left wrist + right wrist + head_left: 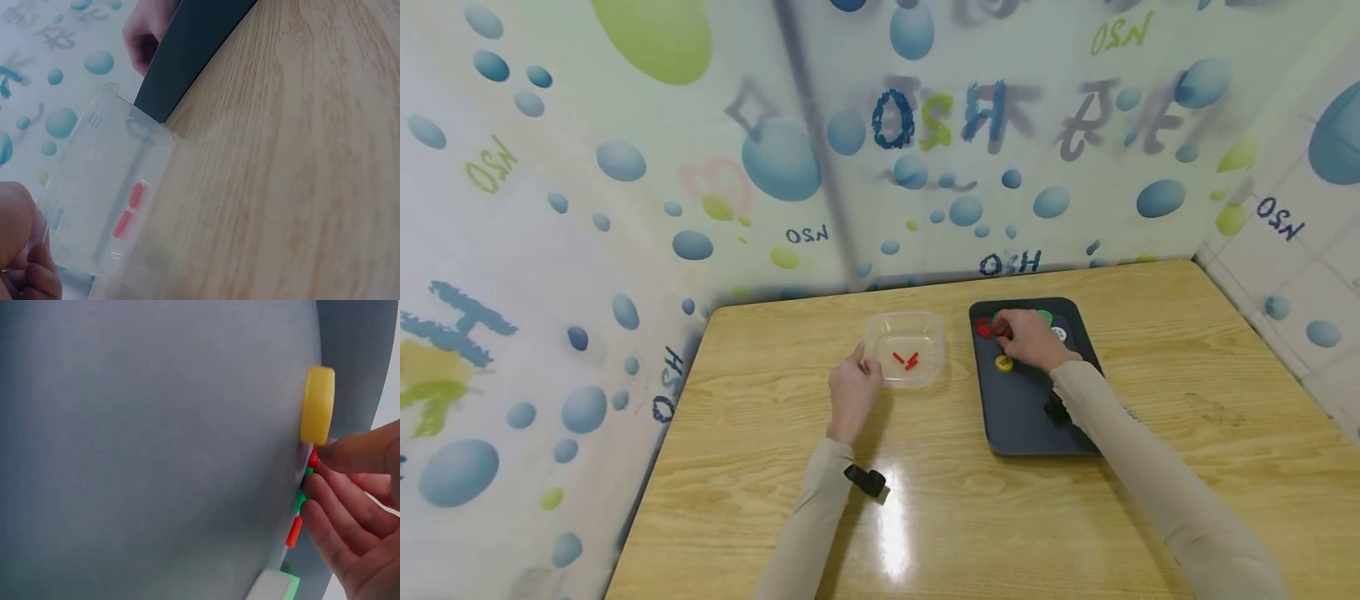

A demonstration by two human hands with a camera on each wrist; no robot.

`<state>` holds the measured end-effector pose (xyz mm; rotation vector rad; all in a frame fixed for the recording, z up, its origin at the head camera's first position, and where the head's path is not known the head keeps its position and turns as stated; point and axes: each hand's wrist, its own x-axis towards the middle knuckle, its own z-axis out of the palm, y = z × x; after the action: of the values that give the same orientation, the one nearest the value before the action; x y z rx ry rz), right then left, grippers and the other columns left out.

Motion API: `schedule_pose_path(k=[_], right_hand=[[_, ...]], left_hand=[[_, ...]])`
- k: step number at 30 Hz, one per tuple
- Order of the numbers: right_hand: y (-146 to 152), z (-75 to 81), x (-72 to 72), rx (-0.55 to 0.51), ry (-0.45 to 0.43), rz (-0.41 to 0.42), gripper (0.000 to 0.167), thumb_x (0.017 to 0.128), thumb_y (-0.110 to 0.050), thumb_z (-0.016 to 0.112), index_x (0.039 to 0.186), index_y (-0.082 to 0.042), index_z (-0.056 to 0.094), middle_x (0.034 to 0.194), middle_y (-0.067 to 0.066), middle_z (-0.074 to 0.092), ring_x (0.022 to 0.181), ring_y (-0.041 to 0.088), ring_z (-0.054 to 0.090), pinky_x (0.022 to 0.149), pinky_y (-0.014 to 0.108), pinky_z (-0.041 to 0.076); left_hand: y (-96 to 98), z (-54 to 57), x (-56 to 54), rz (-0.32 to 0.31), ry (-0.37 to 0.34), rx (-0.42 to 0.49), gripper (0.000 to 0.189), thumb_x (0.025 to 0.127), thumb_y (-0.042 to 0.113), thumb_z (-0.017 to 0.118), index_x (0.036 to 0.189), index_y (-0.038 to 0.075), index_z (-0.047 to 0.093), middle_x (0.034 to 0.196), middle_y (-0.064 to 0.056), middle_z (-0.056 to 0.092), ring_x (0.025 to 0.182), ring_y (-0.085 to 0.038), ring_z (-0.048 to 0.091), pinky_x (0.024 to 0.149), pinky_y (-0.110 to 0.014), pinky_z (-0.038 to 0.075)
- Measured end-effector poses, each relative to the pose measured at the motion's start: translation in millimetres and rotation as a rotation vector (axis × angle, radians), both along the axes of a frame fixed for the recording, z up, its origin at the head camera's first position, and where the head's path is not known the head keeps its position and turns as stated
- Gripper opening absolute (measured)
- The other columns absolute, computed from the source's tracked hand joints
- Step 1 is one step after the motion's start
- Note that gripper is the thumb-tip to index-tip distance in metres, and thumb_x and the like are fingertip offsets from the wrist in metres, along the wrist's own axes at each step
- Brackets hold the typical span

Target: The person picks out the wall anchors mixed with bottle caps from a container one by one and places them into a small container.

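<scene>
In the head view my left hand (854, 393) grips the near left corner of a clear plastic container (925, 377), thumb against its side. Several small red sticks (912, 361) lie inside it; the left wrist view shows red sticks (135, 195) through the wall. My right hand (1030, 337) reaches down into the far part of a dark grey tray (1022, 425). In the right wrist view its thumb and fingers (334, 515) are right at a small red piece (314, 457); I cannot tell whether they pinch it. A yellow disc (318, 405) stands out near the thumb.
Around the right hand in the tray lie a red piece (983, 327), a yellow disc (1003, 363), a white disc (1059, 333) and a green one (1045, 317). Both containers stand on a wooden table (760, 433). A patterned wall sheet (925, 242) rises behind its far edge.
</scene>
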<state>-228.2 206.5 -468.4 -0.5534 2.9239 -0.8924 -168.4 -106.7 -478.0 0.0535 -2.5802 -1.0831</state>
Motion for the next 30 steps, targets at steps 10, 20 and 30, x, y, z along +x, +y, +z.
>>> schedule_pose_path(k=[10,20,30], right_hand=[[-4,-3.6,-1.2,0.001,-0.029,-0.005,0.022,0.091,-0.004,0.067,0.112,0.003,0.068,0.102,0.018,0.071,0.092,0.030,0.068,0.083,0.047,0.055],[-10,-4.9,-7.3,0.083,0.000,-0.044,0.020,0.092,-0.009,0.068,0.107,0.004,0.075,0.097,0.017,0.074,0.086,0.028,0.069,0.080,0.047,0.056],[-12,-2.9,-4.9,0.139,-0.021,-0.017,0.015,0.092,-0.005,0.061,0.099,0.004,0.071,0.089,0.015,0.068,0.073,0.021,0.062,0.071,0.040,0.054]], left_hand=[[-0.4,0.3,-0.6,0.009,0.020,-0.011,0.044,0.086,0.007,0.054,0.125,-0.007,0.068,0.054,0.004,0.036,0.048,-0.011,0.029,0.045,-0.027,0.025],[-0.4,1.5,-0.6,0.016,0.021,-0.005,0.046,0.084,0.006,0.054,0.126,-0.008,0.067,0.053,0.004,0.036,0.048,-0.011,0.028,0.046,-0.027,0.026],[-0.6,0.0,-0.4,0.016,0.029,0.001,0.045,0.084,0.005,0.054,0.125,-0.008,0.068,0.054,0.005,0.035,0.048,-0.010,0.028,0.046,-0.027,0.026]])
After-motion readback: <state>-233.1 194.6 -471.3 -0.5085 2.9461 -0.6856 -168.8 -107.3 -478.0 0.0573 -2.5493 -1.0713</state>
